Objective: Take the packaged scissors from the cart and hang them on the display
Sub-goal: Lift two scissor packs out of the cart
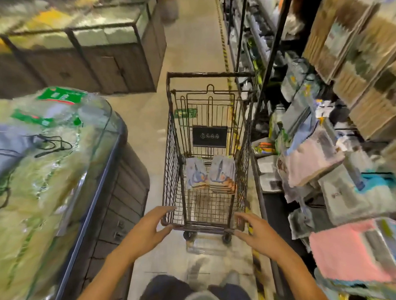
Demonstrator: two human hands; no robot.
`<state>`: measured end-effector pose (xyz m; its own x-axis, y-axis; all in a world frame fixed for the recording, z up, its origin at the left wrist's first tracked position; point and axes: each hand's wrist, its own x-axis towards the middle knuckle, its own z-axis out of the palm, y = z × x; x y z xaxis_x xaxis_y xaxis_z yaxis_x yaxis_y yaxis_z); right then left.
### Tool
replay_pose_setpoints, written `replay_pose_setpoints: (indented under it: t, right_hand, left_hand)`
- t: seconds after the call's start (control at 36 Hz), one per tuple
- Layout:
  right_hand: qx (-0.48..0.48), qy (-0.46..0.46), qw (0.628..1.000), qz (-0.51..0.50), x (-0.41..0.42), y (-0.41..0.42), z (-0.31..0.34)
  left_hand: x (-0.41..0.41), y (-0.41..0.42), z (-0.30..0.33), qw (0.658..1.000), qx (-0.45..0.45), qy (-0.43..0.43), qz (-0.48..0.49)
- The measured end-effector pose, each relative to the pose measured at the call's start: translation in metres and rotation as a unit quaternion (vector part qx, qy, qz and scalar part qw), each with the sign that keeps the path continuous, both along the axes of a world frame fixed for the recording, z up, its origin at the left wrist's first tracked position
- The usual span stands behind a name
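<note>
Head camera, looking down a shop aisle: a person stands behind a dark wire cart (206,150), both bare arms stretched toward its near end. The left hand (150,226) is at the cart's near left corner, its fingers (168,209) spread and only loosely bent, the thumb reaching under the rim; whether it actually touches the wire cannot be told. The right hand (256,231) is at the near right corner, likewise open with fingers extended toward the frame and gripping nothing that can be seen. Two stacks of packaged scissors (210,174) lie flat side by side on the floor of the cart's basket, toward its middle, the left stack near the left wall and the right stack near the right wall. A black placard (209,136) hangs on the cart's far inner panel. To the right, a display (309,140) is crowded with hanging packets, folded cloths and boxed goods, much of it blurred. To the left, a glass-topped freezer case (57,167) holds pale green bagged goods. Beyond it stands a second cabinet (88,63) along the tiled floor (192,42).
</note>
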<state>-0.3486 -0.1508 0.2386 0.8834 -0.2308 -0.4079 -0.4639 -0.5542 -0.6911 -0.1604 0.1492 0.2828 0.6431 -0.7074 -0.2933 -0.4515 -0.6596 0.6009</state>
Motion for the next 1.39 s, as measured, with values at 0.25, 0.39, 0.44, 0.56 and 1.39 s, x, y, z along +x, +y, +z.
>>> replay_pose_setpoints:
  t: [0.25,0.39,0.44,0.56,1.39]
  right_hand:
    - [0.049,0.012,0.999,-0.017,0.044,-0.047,-0.019]
    - [0.053,0.038,0.997,-0.041,0.075,-0.055,-0.028]
    - [0.049,0.039,0.995,-0.074,0.088,-0.056,-0.03]
    - [0.023,0.041,0.992,-0.119,0.113,-0.049,-0.035]
    - [0.114,0.142,0.948,-0.26,0.255,-0.113,-0.265]
  left_hand:
    - [0.034,-0.068,-0.014,1.0,-0.012,0.024,-0.004]
    - [0.071,-0.083,-0.033,0.999,-0.019,0.041,-0.012]
    - [0.089,-0.088,-0.042,0.998,-0.02,0.057,-0.018]
    - [0.133,-0.095,-0.058,0.996,-0.031,0.078,-0.031]
    - [0.241,-0.2,-0.308,0.986,0.086,0.141,-0.022]
